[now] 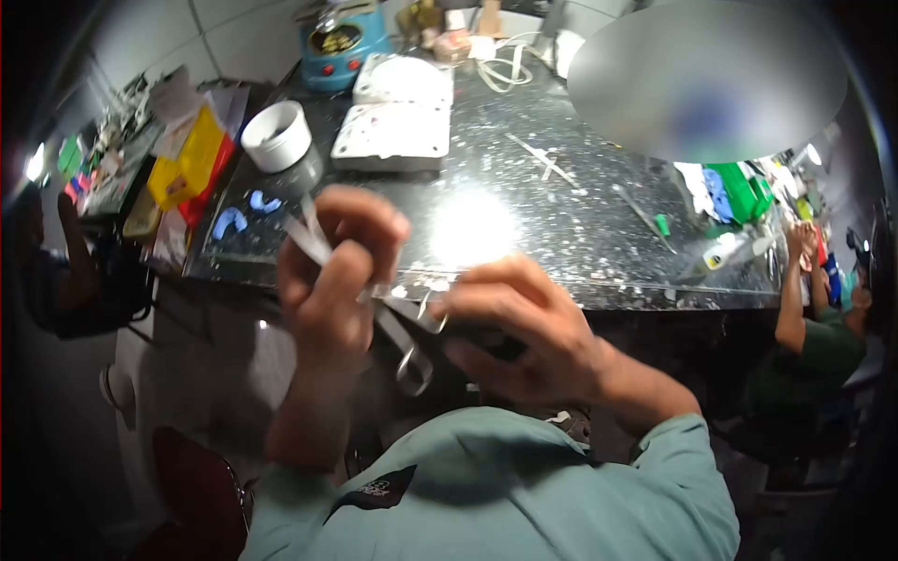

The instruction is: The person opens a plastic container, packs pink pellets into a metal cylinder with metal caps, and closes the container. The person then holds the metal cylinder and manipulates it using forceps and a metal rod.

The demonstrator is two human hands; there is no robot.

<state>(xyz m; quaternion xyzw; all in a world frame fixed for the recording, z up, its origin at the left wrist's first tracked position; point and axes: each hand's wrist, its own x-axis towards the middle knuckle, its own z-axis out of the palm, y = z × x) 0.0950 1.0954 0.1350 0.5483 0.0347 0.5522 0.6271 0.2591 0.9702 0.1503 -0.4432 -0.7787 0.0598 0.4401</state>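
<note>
My left hand [339, 266] is closed around the middle of a pair of metal scissors [400, 338], held over the table's front edge. The blades [307, 241] point up and left past my fingers. Two finger loops stick out to the lower right. My right hand [524, 323] is beside them, curved, with thumb and fingers apart; its fingertips are close to the upper loop, and I cannot tell if they touch it. Both hands are somewhat blurred. To the left of my left hand, two blue U-shaped pieces [229, 222] lie on the dark speckled table [561, 238].
A white bowl [277, 138] and an open white case [393, 131] stand behind my hands. Farther back is a teal device [342, 47] with red buttons. Crossed thin sticks [544, 161] and a thin tool [644, 217] lie at right. Another person [809, 327] works at far right.
</note>
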